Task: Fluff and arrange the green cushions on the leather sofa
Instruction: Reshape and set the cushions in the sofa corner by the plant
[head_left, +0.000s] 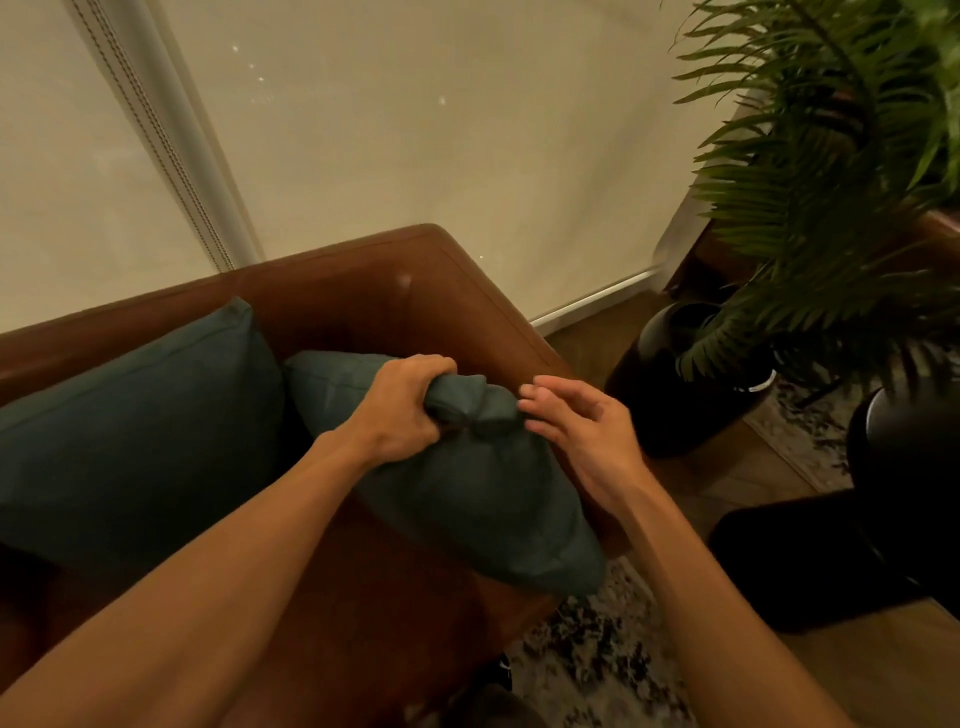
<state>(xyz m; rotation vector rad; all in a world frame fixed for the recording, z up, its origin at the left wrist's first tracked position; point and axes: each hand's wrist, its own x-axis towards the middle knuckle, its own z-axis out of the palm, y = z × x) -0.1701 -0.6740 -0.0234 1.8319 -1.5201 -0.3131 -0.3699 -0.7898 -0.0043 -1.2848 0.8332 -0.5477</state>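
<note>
A dark green cushion (478, 499) lies tilted against the right arm of the brown leather sofa (374, 291). My left hand (402, 410) is shut on its bunched top edge. To the right of that edge, my right hand (582, 431) has its fingers spread, and the fingertips touch the fabric without gripping it. A second, larger green cushion (140, 441) leans against the sofa back to the left, partly tucked behind the first one.
A pale roller blind (415, 130) hangs behind the sofa. Right of the sofa arm stands a fern (810, 171) in a black pot (675, 384), beside a black round stool (904, 447). A patterned rug (592, 649) covers the floor.
</note>
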